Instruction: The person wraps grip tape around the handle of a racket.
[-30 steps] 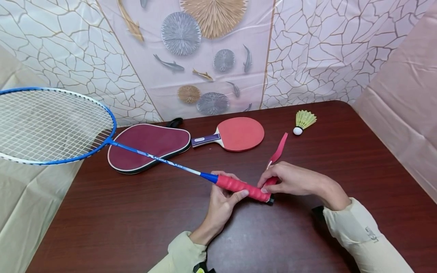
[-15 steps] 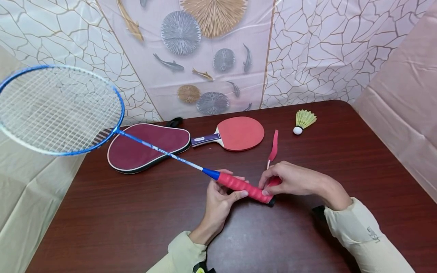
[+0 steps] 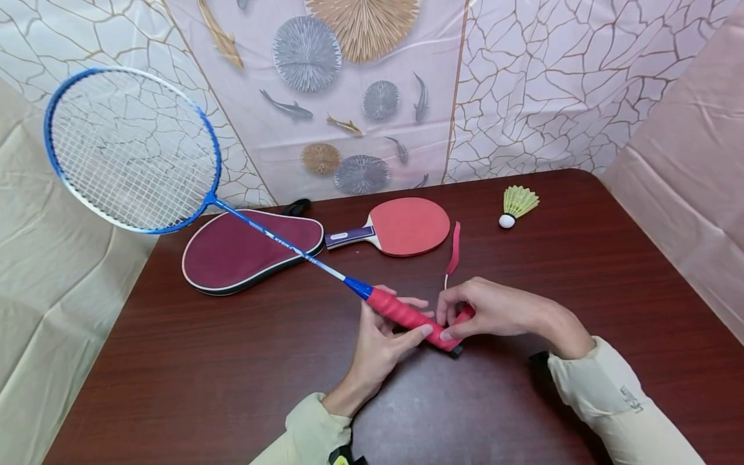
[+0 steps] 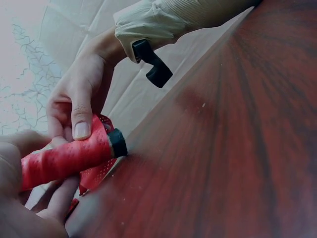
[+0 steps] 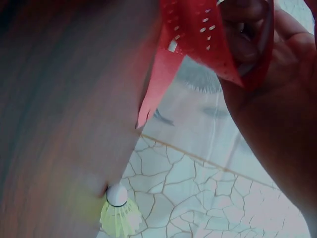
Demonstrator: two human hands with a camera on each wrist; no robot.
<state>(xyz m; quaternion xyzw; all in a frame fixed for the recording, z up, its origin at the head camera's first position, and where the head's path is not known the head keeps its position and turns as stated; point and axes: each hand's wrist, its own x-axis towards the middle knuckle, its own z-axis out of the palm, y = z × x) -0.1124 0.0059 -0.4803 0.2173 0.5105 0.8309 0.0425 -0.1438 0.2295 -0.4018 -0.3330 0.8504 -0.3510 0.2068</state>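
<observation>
A blue and white badminton racket (image 3: 276, 239) is held above the table, its head up at the left and its handle slanting down to the right. My left hand (image 3: 374, 349) grips the red-wrapped handle from below, thumb along its near side. At the butt end, my right hand (image 3: 506, 310) pinches perforated red grip tape (image 4: 101, 171) against the handle. The black butt cap (image 4: 118, 143) shows past the wrapping in the left wrist view. A loose tail of the tape (image 3: 454, 250) extends beyond my right fingers, and a slack loop (image 5: 198, 39) hangs by them in the right wrist view.
Behind the racket shaft lies a maroon paddle case (image 3: 250, 248) with a white edge. Beside it are a red table tennis paddle (image 3: 410, 226) and, farther right, a yellow shuttlecock (image 3: 517, 205). The dark wooden table (image 3: 232, 387) meets patterned cloth at its back edge.
The racket's head has swung up and to the right, while its handle has turned steeper in my left hand. The tape's tail has shifted left. My right hand keeps pinching near the butt.
</observation>
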